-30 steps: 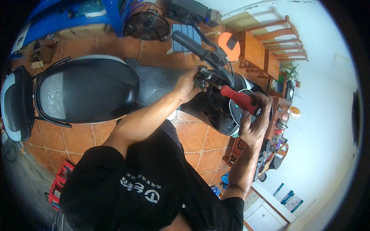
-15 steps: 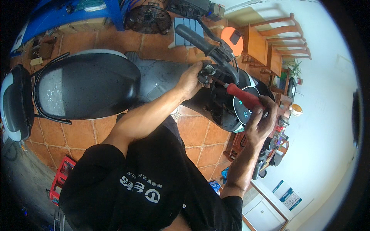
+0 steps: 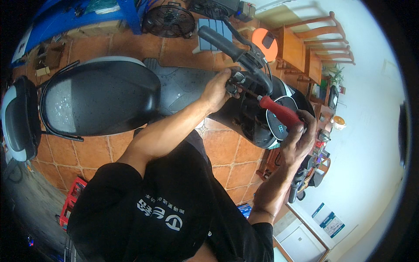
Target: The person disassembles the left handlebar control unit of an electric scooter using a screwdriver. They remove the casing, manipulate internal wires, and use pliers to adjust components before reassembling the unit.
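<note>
A scooter with a black seat (image 3: 100,96) lies crosswise below me. My left hand (image 3: 217,89) grips a small black-and-metal fitting (image 3: 235,81) just below the handlebar grip (image 3: 218,43). My right hand (image 3: 299,135) is closed round the handle of a red screwdriver (image 3: 279,109), whose shaft points up-left at that fitting; whether the tip touches it I cannot tell. Behind the screwdriver is the round display (image 3: 277,126) with lit cyan digits, partly hidden by the handle and my fingers.
A black fan (image 3: 168,22), a grey slatted stool (image 3: 214,35), an orange round object (image 3: 265,41) and wooden chairs (image 3: 297,52) stand beyond the scooter. Cluttered wooden furniture (image 3: 325,122) lines the right wall. A red crate (image 3: 72,196) sits at lower left, blue shelving (image 3: 131,13) at top left.
Both hands have shifted to the right in the view, my left one also slightly upward, still holding the fitting and the screwdriver. The scooter appears slightly shifted with the view.
</note>
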